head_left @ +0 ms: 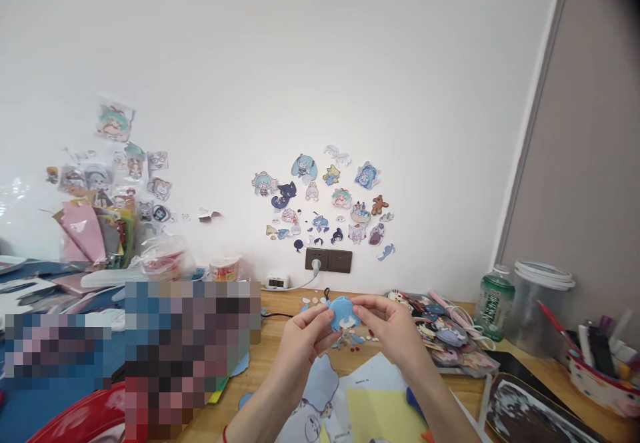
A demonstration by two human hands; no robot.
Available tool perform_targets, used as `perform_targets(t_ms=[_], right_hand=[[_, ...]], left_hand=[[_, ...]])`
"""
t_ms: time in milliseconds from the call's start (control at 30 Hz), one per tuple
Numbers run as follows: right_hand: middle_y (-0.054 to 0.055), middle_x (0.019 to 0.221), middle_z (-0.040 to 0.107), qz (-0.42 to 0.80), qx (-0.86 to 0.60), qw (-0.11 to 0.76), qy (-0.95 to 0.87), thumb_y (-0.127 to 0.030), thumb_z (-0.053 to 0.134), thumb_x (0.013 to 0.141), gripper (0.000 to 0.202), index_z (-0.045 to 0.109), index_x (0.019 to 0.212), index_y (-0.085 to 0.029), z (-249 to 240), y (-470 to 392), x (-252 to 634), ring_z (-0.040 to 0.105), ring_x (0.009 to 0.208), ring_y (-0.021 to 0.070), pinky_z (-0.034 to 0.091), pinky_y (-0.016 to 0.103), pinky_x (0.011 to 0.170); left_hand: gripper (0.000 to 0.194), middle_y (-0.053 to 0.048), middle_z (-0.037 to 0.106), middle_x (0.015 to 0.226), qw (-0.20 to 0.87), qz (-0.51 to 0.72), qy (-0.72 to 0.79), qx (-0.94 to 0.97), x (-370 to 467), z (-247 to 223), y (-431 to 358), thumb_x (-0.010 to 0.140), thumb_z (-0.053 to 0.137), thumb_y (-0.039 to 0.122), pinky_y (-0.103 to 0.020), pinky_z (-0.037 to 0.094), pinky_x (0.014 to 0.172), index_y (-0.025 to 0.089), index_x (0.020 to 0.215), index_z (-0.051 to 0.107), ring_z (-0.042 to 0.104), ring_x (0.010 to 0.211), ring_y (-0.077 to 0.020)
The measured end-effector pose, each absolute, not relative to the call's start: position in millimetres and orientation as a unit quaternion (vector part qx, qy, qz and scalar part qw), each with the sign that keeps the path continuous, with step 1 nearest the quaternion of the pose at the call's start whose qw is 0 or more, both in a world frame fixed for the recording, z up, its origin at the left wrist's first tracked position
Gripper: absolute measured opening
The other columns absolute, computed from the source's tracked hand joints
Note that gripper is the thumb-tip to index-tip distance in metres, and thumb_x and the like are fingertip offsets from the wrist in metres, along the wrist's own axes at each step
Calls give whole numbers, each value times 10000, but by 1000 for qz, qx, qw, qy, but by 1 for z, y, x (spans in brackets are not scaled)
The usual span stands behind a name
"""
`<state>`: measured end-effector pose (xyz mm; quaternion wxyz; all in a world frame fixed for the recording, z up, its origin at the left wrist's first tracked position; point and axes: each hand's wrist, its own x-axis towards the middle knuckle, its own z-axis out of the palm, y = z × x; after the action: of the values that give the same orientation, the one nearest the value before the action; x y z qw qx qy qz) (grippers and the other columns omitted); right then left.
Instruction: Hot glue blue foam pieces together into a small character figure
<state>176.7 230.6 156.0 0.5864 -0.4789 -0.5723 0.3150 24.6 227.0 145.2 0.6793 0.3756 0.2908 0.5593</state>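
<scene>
A small blue and white felt piece (343,313), shaped like a head with blue hair, is held up over the wooden table. My left hand (313,329) pinches its left edge between thumb and fingers. At its right edge, my right hand (385,319) grips it the same way. Small loose pieces in blue, white and dark red lie on the table just behind and below it. Under my forearms are printed white paper (369,371), a yellow sheet (383,413) and a light blue felt sheet (321,383).
Flat character pieces (445,329) are piled at the right, near a green bottle (495,303), a clear bucket (537,309) and a pen holder (600,379). A red basin (85,419) stands front left. Cutouts hang on the wall above a power socket (329,260).
</scene>
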Motion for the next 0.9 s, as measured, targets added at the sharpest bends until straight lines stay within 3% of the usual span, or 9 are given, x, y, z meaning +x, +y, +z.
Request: perform_targets(t_ms=[300, 533, 900], right_hand=[[99, 806, 729, 313, -464, 596, -575, -354, 686, 642, 276, 717, 819, -145, 153, 234, 176, 666, 749, 248, 521, 360, 717], [92, 816, 725, 273, -472, 593, -592, -361, 672, 663, 240, 724, 789, -164, 152, 231, 170, 660, 752, 246, 519, 356, 723], [65, 813, 688, 172, -455, 592, -642, -302, 615, 740, 149, 712, 770, -194, 158, 223, 163, 633, 720, 202, 497, 287, 655]], left_hand=[[257, -58, 681, 738, 654, 578, 303, 382, 26, 140, 232, 585, 768, 259, -266, 545, 712, 105, 779, 699, 606, 660, -130], [252, -37, 650, 759, 640, 599, 271, 398, 31, 142, 226, 611, 738, 336, -273, 533, 743, 122, 728, 675, 589, 728, -140], [278, -6, 646, 675, 599, 615, 281, 430, 30, 139, 229, 646, 724, 354, -224, 542, 648, 128, 764, 613, 596, 636, -115]])
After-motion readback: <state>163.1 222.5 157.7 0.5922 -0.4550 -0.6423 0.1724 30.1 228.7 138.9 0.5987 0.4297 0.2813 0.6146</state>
